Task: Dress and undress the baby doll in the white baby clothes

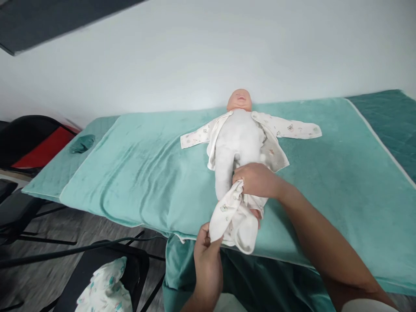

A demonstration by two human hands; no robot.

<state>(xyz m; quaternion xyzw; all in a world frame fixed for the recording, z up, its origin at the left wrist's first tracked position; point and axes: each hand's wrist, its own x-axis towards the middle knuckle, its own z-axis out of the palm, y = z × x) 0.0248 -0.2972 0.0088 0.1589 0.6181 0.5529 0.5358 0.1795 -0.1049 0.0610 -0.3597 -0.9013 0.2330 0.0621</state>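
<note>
A baby doll (pixel 238 138) lies on its back on a teal blanket (pixel 146 173), head toward the wall, with an open white printed shirt (pixel 286 128) spread under its arms. White printed baby trousers (pixel 232 219) are bunched over the doll's lower legs. My right hand (pixel 256 180) is closed on the trousers' upper edge at the doll's thigh. My left hand (pixel 206 251) pinches the lower edge of the same garment near the table's front edge. The doll's feet are hidden by the cloth.
The blanket covers a padded table (pixel 386 117) against a white wall. A dark teal cloth (pixel 82 143) lies at the table's left end. A black and red chair (pixel 35 141) stands left. A printed cloth (pixel 105 288) rests on a dark stool below.
</note>
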